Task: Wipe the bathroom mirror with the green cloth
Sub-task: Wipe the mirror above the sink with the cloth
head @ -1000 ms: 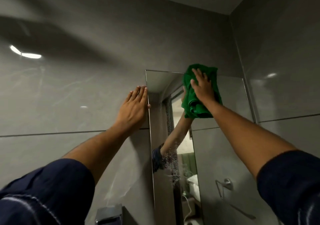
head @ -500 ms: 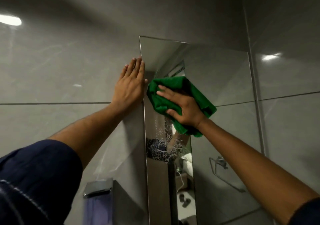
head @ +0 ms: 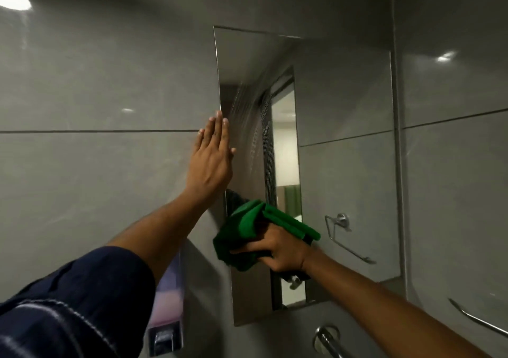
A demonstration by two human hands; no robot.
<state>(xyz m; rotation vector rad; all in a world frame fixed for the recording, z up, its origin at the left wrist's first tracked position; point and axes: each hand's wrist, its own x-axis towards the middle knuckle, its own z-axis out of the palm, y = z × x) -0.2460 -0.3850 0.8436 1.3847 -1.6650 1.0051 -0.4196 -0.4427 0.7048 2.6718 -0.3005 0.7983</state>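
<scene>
A tall frameless mirror (head: pixel 343 104) hangs on the grey tiled wall. Faint wet streaks run down its left part. My right hand (head: pixel 277 250) presses a bunched green cloth (head: pixel 247 225) against the lower left of the glass, close to the mirror's left edge. My left hand (head: pixel 211 162) lies flat on the wall tile just left of the mirror, fingers together and pointing up, thumb at the mirror's edge. Both forearms are bare below dark blue sleeves.
A soap dispenser (head: pixel 166 327) is fixed to the wall below my left arm. A chrome tap (head: pixel 327 341) sticks out under the mirror. A metal rail (head: pixel 478 319) runs along the right wall. The mirror reflects a towel ring (head: pixel 339 223) and a doorway.
My right hand has swept the green cloth from the mirror's top down to its lower left. The view has tilted down. My left hand stays flat on the wall.
</scene>
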